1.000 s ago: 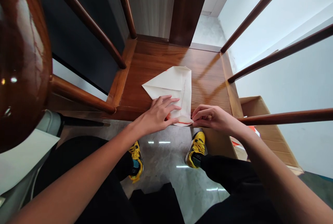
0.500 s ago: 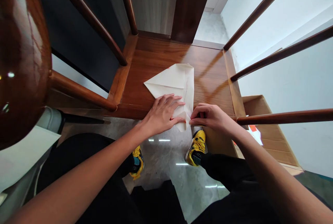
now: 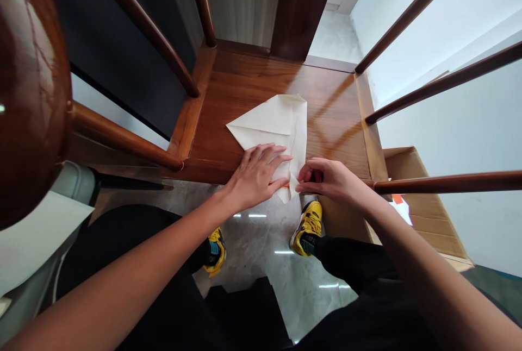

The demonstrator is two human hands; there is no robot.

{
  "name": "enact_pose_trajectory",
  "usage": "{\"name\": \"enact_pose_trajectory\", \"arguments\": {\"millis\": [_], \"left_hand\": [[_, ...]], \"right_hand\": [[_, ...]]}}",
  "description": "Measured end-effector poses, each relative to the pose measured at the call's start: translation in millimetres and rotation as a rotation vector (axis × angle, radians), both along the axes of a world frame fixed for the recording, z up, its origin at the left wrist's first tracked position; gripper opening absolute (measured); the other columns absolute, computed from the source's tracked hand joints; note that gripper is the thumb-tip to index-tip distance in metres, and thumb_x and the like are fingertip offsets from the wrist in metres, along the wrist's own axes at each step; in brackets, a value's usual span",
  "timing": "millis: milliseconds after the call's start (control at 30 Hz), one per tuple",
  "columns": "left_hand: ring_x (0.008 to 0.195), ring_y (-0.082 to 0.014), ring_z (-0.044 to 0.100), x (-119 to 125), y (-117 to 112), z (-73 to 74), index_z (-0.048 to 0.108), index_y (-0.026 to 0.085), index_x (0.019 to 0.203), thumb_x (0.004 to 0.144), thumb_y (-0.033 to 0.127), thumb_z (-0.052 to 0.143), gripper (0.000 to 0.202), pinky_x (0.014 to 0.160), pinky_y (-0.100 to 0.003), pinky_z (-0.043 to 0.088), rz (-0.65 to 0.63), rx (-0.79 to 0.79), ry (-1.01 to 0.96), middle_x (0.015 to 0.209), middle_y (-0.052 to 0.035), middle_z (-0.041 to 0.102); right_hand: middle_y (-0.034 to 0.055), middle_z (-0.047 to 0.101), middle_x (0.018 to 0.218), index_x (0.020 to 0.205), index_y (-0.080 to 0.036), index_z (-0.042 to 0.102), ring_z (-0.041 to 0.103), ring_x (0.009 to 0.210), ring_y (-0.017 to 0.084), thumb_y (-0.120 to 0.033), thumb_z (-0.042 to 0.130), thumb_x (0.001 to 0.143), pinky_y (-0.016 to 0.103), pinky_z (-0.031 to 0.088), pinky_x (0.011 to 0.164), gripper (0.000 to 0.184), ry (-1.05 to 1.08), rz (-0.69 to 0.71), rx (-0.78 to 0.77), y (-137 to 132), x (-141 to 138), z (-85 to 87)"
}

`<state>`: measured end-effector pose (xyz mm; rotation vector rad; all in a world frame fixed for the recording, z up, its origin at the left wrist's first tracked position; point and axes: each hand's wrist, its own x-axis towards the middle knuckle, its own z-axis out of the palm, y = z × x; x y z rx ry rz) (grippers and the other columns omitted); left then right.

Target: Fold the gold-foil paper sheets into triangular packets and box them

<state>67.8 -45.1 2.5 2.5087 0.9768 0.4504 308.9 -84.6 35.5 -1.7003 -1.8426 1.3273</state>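
A folded sheet of white paper (image 3: 269,117) lies on the brown wooden surface (image 3: 240,79), its pointed end toward the left and its near corner hanging past the front edge. My left hand (image 3: 259,169) rests on the lower part of the paper with fingers spread, the thumb beside a small fold. A bit of orange shows under that fold. At the paper's near right corner, my right hand (image 3: 326,177) is closed, thumb and forefinger pinching the paper's edge. Some of the near corner is hidden by my hands.
Brown wooden rods (image 3: 444,87) rise on both sides of the surface. On the right stands an open cardboard box (image 3: 432,215) with papers in it. At the left are a large glossy brown rounded object (image 3: 32,95) and a white sheet (image 3: 36,237). Yellow shoes (image 3: 308,226) are on the floor below.
The small fold at the paper's near corner has shifted slightly under my right fingers. My left hand stays flat in the same place on the paper. The view has moved a little.
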Motion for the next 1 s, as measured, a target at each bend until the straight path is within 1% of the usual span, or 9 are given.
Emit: {"name": "enact_pose_trajectory", "arguments": {"millis": [167, 267, 333, 400, 500, 633, 800, 867, 1000], "left_hand": [[0.143, -0.0259, 0.046, 1.5, -1.1, 4.3, 0.061, 0.03, 0.135, 0.101, 0.031, 0.065, 0.035, 0.119, -0.047, 0.033, -0.053, -0.042, -0.061, 0.154, -0.0037, 0.055], [0.14, -0.0262, 0.046, 2.8, -2.0, 6.7, 0.07, 0.031, 0.119, 0.103, 0.024, 0.06, 0.02, 0.115, -0.047, 0.037, -0.127, -0.075, -0.084, 0.152, -0.0014, 0.057], [0.137, -0.0264, 0.047, 3.0, -1.9, 7.3, 0.074, 0.03, 0.106, 0.103, 0.022, 0.059, 0.018, 0.113, -0.047, 0.038, -0.172, -0.077, -0.088, 0.149, -0.0009, 0.059], [0.136, -0.0267, 0.048, 2.3, -0.9, 6.8, 0.076, 0.03, 0.101, 0.103, 0.022, 0.06, 0.018, 0.112, -0.047, 0.039, -0.185, -0.063, -0.09, 0.148, -0.0008, 0.06], [0.13, -0.0255, 0.052, 0.1, 1.1, 4.9, 0.076, 0.03, 0.108, 0.104, 0.024, 0.059, 0.018, 0.108, -0.045, 0.041, -0.187, -0.06, -0.093, 0.144, -0.0017, 0.063], [0.123, -0.0237, 0.057, -2.1, 1.0, 4.8, 0.073, 0.029, 0.115, 0.103, 0.022, 0.058, 0.021, 0.103, -0.042, 0.042, -0.209, -0.075, -0.093, 0.135, -0.0023, 0.067], [0.125, -0.026, 0.055, 0.2, -2.9, 8.8, 0.069, 0.032, 0.126, 0.094, 0.02, 0.064, 0.034, 0.104, -0.043, 0.04, -0.228, -0.059, -0.056, 0.141, -0.0015, 0.063], [0.126, -0.0272, 0.053, 2.8, -4.0, 8.6, 0.069, 0.033, 0.125, 0.093, 0.02, 0.065, 0.035, 0.105, -0.044, 0.039, -0.227, -0.053, -0.038, 0.143, -0.0008, 0.063], [0.123, -0.0273, 0.053, 9.8, -4.7, 6.0, 0.07, 0.032, 0.115, 0.094, 0.025, 0.067, 0.023, 0.105, -0.046, 0.038, -0.184, -0.064, -0.045, 0.139, -0.0002, 0.064]], "right_hand": [[0.001, 0.065, 0.081, 0.083, -0.022, 0.071, 0.055, 0.07, 0.015, -0.055, 0.084, 0.078, 0.03, 0.043, 0.063, 0.035, -0.017, 0.003, 0.007, 0.7, -2.3, -1.7], [0.0009, 0.066, 0.08, 0.082, -0.022, 0.07, 0.055, 0.069, 0.015, -0.055, 0.085, 0.077, 0.029, 0.042, 0.062, 0.036, -0.037, 0.004, 0.013, 1.6, -3.9, -1.8], [0.0005, 0.065, 0.08, 0.083, -0.023, 0.07, 0.055, 0.068, 0.015, -0.055, 0.085, 0.078, 0.029, 0.042, 0.061, 0.036, -0.041, 0.011, 0.017, 1.8, -2.5, -0.2], [0.0007, 0.065, 0.082, 0.088, -0.023, 0.071, 0.056, 0.071, 0.015, -0.052, 0.086, 0.078, 0.03, 0.044, 0.064, 0.035, -0.035, 0.055, 0.032, 0.8, 0.9, 2.3], [0.0023, 0.065, 0.089, 0.094, -0.023, 0.071, 0.059, 0.078, 0.018, -0.046, 0.087, 0.08, 0.031, 0.048, 0.069, 0.03, -0.043, 0.151, 0.095, -3.8, 7.0, 4.2], [0.0041, 0.065, 0.091, 0.091, -0.024, 0.071, 0.059, 0.086, 0.021, -0.034, 0.083, 0.086, 0.034, 0.048, 0.077, 0.017, -0.127, 0.189, 0.262, -12.4, 9.4, -2.7], [0.0041, 0.068, 0.094, 0.092, -0.026, 0.07, 0.058, 0.089, 0.024, -0.032, 0.081, 0.089, 0.038, 0.047, 0.083, 0.012, -0.142, 0.202, 0.387, -20.4, 7.6, -13.8], [0.0046, 0.069, 0.098, 0.095, -0.028, 0.07, 0.059, 0.093, 0.024, -0.033, 0.077, 0.093, 0.04, 0.048, 0.084, 0.009, -0.13, 0.197, 0.403, -23.1, 7.0, -14.8], [0.0058, 0.071, 0.1, 0.096, -0.027, 0.071, 0.059, 0.097, 0.026, -0.029, 0.074, 0.095, 0.041, 0.05, 0.088, 0.003, -0.107, 0.184, 0.44, -26.7, 4.9, -13.5]]}}
